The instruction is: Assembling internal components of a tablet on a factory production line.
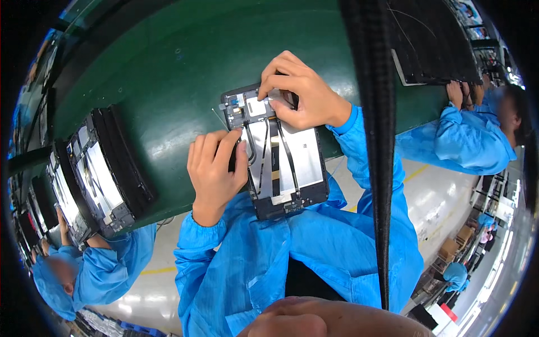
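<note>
An opened tablet lies tilted at the table's near edge, its inner side up. It shows a black frame, silver plates, dark ribbon cables and a small circuit section at its far end. My left hand is closed at the tablet's left edge, thumb and forefinger bent together beside a dark cable. Over the far end, my right hand is closed in a pinch, its fingertips at a white rectangular patch. Whatever lies between those fingertips is too small to make out. A thin wire end sticks out past the tablet's upper left corner.
More opened tablets stand in black holders on the green table at left. A co-worker in blue is at left, another at right beside a black mat. A dark strap hangs across the view.
</note>
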Tool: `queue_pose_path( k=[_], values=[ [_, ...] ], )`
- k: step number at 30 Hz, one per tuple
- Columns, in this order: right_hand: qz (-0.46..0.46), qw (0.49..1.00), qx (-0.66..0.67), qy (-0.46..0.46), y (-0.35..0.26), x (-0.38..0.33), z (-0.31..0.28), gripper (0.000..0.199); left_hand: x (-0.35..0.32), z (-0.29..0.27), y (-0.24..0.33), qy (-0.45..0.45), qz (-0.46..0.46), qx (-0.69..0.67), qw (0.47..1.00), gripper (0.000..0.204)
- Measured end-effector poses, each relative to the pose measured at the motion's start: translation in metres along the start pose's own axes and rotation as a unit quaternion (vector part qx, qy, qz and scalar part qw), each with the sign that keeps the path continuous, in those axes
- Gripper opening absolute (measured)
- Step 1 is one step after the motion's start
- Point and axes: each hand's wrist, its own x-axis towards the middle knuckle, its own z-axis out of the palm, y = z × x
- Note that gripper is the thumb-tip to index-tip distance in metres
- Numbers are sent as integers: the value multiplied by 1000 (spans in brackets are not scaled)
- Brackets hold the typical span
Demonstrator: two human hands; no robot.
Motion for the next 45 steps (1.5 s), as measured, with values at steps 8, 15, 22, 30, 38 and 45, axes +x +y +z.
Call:
queue_pose_path(
  k=[8, 15, 22, 30, 38, 45],
  values=[
    [-1, 1000, 1, 1, -1, 1, 3, 23, 6, -1, -1, -12, 11, -8, 1000, 25],
    [-46, 996, -12, 72, 1, 2, 2, 22, 5, 6, -8, -16, 24, -1, 1000, 23],
    [-128, 984, -27, 120, -19, 19, 6, 26, 23, 0, -17, 0, -93, -191, 977, 7],
    [-128, 986, -10, 110, -15, 35, 11, 26, 57, -5, -35, -94, -243, -189, 947, 45],
    [-108, 984, 43, 136, -4, 28, 11, 27, 53, -1, -43, -80, -272, -405, 869, 42],
    [16, 979, 180, -96, -47, 21, 18, 34, 47, -21, -19, 38, -39, -310, 949, 47]
  ],
)
